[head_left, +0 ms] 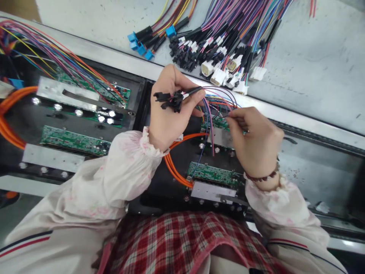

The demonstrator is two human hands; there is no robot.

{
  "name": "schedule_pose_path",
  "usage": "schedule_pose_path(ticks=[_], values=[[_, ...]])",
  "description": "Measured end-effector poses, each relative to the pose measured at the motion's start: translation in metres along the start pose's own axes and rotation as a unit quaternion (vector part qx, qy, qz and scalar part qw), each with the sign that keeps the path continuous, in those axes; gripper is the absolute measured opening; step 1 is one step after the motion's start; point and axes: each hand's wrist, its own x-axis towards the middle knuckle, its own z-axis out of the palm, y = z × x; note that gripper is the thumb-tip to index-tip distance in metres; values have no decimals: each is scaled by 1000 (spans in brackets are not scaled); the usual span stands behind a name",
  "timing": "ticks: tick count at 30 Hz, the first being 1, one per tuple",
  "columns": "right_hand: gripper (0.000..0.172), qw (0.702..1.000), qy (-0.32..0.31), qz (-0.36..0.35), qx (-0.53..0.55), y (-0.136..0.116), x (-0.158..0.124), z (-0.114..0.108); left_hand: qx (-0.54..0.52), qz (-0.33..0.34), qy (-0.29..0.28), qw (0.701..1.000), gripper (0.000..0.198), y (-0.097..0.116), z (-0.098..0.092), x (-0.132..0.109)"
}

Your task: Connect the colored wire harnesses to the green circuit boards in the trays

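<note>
My left hand [173, 102] is closed on a wire harness [196, 90], gripping its black sleeve between thumb and fingers. Black connectors [173, 101] at the harness end lie over the palm. Purple, pink and dark blue wires [210, 121] fan out from the sleeve, some hanging down, others arching to the right. My right hand [251, 133] pinches the end of a thin wire [226, 115] between thumb and forefinger. Below both hands are two green circuit boards, the upper board [218, 122] partly covered by wires and fingers, the lower board [215, 174] beside a metal plate [212, 191].
More harnesses with black and white connectors [199, 49] lie on the metal surface behind, beside blue connectors [141, 45]. Thick orange cables [173, 167] loop left of the boards. Further left is another black housing with a wired circuit board [94, 89]. A raised metal edge [114, 55] runs behind the housings.
</note>
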Motion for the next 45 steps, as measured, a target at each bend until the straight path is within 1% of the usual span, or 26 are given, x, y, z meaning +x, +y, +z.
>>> schedule_pose_path(ticks=[2,5,10,15,19,21,23,24,25,26,29,31,32,35,38,42,45], values=[[9,1000,-16,13,-6,3,2,6,8,-1,9,1000,43,-1,0,0],[9,1000,-12,14,-20,5,2,10,25,-22,13,999,42,3,0,0],[7,1000,4,7,-9,5,0,10,21,-32,19,999,34,12,1,-3],[6,1000,-10,14,-1,7,2,13,9,-13,23,1000,31,10,1,-3],[9,1000,-10,11,-12,1,-3,8,20,-40,19,999,33,10,0,-3],[13,999,-33,-10,-25,-3,-7,1,16,-39,12,999,30,11,0,-3],[17,996,-78,-37,-36,-4,-11,-7,16,-26,12,999,26,11,1,-2],[18,994,-96,-43,-42,-4,-12,-11,18,-22,16,999,25,11,1,-2],[18,993,-102,-40,-49,-2,-14,-16,20,-20,20,999,24,11,2,-2],[17,994,-93,-31,-55,-1,-15,-20,20,-17,26,999,24,10,2,-2],[9,997,-23,-5,-68,6,-15,-29,4,-5,32,999,26,10,3,-2],[7,997,13,-6,-71,10,-15,-28,-5,-5,31,999,27,12,4,-3],[8,997,18,-12,-69,12,-14,-26,-4,-9,33,999,27,13,4,-3],[6,998,-7,-21,-54,17,-12,-15,12,-23,43,999,26,18,3,-4],[8,999,-18,-7,-31,21,-11,-9,14,-27,45,999,28,20,3,-4],[10,1000,-17,-5,-21,21,-10,-8,-7,-45,30,999,27,17,3,-3],[10,999,-23,-2,-26,21,-9,-10,-9,-53,34,998,27,15,2,-3]])
